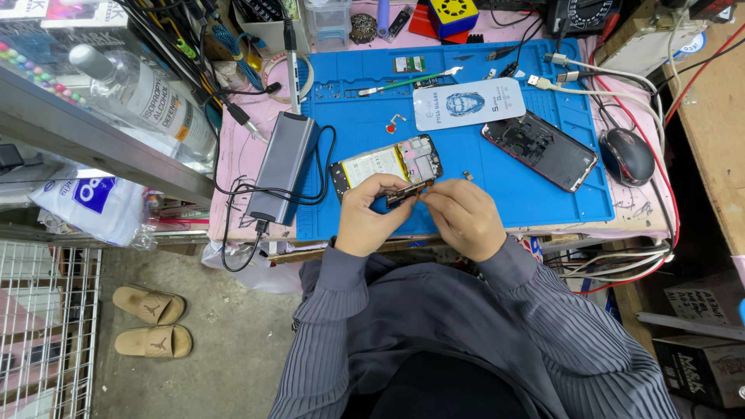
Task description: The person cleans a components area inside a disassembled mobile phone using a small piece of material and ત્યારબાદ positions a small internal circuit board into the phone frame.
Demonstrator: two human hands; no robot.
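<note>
Both hands meet at the near edge of the blue silicone repair mat [466,209] on the worktop. Left hand [371,213] and right hand [464,217] together pinch a small dark flat phone part [410,192], fingers closed on its two ends; part held just above the mat's near edge, touching the near side of the opened smartphone with exposed battery and circuit board [386,164]. That phone lies flat, mid-mat, just beyond the hands. Second opened phone with red frame [541,149] lies toward the mat's right side, well apart from the hands. White flat screen-protector package [468,103] sits beyond both phones, mid-mat. Green-handled tool [407,81] near the mat's far edge. Grey rectangular power unit [282,167] with black cables just off the mat's left edge. Black computer mouse [627,155] just off the mat's right edge. Clear plastic bottle [143,93] on the shelf at far left. Tan sandals [151,322] on the floor, lower left.
</note>
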